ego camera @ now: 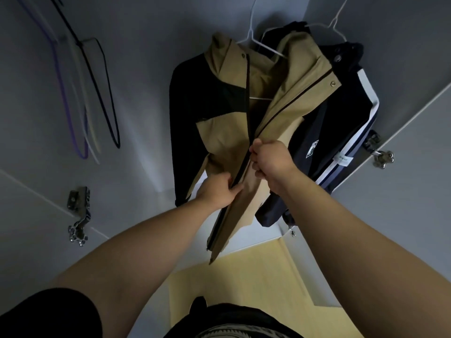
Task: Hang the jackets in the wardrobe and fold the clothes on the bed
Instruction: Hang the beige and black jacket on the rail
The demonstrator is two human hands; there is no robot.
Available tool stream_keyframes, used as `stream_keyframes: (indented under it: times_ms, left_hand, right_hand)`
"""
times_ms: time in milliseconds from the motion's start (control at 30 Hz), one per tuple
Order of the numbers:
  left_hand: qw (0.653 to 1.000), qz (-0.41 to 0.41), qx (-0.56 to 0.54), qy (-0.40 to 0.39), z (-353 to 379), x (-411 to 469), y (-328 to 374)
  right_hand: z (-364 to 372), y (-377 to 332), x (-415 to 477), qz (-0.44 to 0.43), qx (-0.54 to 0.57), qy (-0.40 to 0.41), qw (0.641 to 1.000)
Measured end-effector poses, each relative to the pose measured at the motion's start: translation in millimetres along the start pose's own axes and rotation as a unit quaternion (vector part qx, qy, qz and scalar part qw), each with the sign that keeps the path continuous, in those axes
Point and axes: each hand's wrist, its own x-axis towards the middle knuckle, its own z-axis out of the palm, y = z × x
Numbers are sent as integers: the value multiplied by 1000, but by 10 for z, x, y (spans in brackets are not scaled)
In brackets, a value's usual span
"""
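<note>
grey wardrobe [146, 81]; left hand [217, 191], right hand [271, 159] hold jacket [224, 132].

Matt tan-and-black cloth jacket [246, 132] on a thin white wire hanger [258, 42]; glossy chrome metal hinges [79, 215] lower left.

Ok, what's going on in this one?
A person stands at the wardrobe, working on the tan and black jacket, which hangs on a white hanger. The left hand pinches one front edge low by the zip, while the right hand grips the other edge higher up, apparently to zip it closed. A navy jacket hangs just behind it.
</note>
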Motion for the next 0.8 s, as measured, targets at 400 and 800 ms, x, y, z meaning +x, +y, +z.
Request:
stream_keyframes:
  times_ms: [400, 800]
  left_hand:
    - [991, 97, 3, 88, -365, 224, 490]
    - [998, 10, 19, 61, -645, 327, 444]
  right_hand:
    - [-135, -435, 68, 5, 12, -2, 1000]
    - [-129, -1183, 119, -97, 19, -21, 995]
